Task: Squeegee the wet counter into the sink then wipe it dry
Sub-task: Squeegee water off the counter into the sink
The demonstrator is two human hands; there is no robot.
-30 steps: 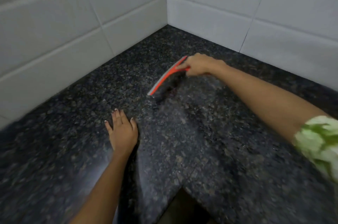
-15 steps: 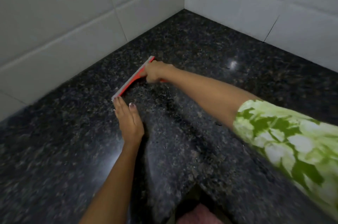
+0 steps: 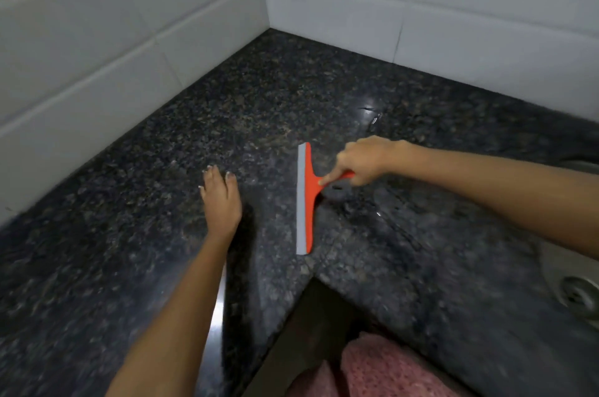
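White rectangular wall tiles (image 3: 136,40) with pale grout lines meet in an inside corner at the top of the view, rising on two sides of a dark speckled granite counter (image 3: 265,98). That polished stone fills most of the scene and wraps around the corner in an L shape. Glints of light on it near the right wall suggest a wet sheen. At the far right edge sits part of a dull stainless steel sink (image 3: 570,270), its round drain partly visible low in the basin. At the bottom, below the counter's inner edge, a patch of pink knitted fabric (image 3: 389,367) shows.

Two bare forearms reach in from below and from the right. The person's left hand (image 3: 222,198) lies flat on the stone, palm down, fingers spread and gripping nothing, with pale polish on the nails. The right hand (image 3: 363,161) is wrapped around the short handle of an orange plastic squeegee with a grey rubber blade (image 3: 306,198), index finger stretched along the handle toward the head. The blade runs roughly front to back, near the middle of the counter, just right of the left hand and well left of the sink. Its lower end is near the counter's inner corner.
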